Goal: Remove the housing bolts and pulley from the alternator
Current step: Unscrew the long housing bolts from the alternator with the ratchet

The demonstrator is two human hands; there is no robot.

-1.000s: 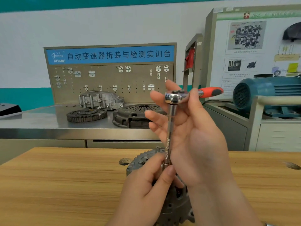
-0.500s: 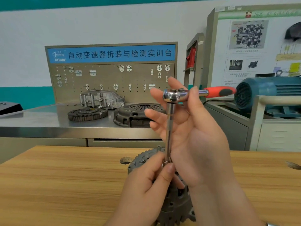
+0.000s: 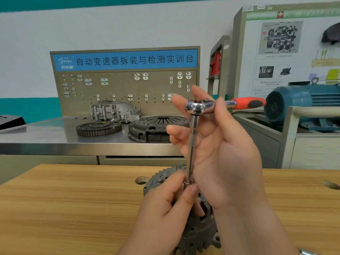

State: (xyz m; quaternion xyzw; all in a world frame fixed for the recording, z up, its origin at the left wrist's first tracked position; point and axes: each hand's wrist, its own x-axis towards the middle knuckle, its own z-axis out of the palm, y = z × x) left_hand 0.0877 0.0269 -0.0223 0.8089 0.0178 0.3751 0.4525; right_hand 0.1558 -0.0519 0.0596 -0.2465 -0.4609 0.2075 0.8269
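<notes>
The grey alternator (image 3: pixel 199 230) stands on the wooden bench (image 3: pixel 64 205), mostly covered by my hands. A chrome ratchet (image 3: pixel 197 105) with a red and black handle (image 3: pixel 248 103) sits atop a long extension bar (image 3: pixel 191 153) that runs straight down to the alternator's top. My left hand (image 3: pixel 165 208) pinches the socket at the bar's lower end between thumb and fingers. My right hand (image 3: pixel 220 153) is raised behind the bar, thumb on the ratchet head and fingers spread around it. The bolt under the socket is hidden.
A steel bench (image 3: pixel 46 138) behind holds a flywheel (image 3: pixel 99 127), a clutch cover (image 3: pixel 156 127) and a cast housing (image 3: pixel 114 111) below a pegboard. A blue motor (image 3: pixel 301 103) sits at right. Round holes (image 3: pixel 141 180) mark the wooden bench.
The ratchet handle has swung a little further to the right, with my right thumb following it. My left hand keeps its pinch on the socket.
</notes>
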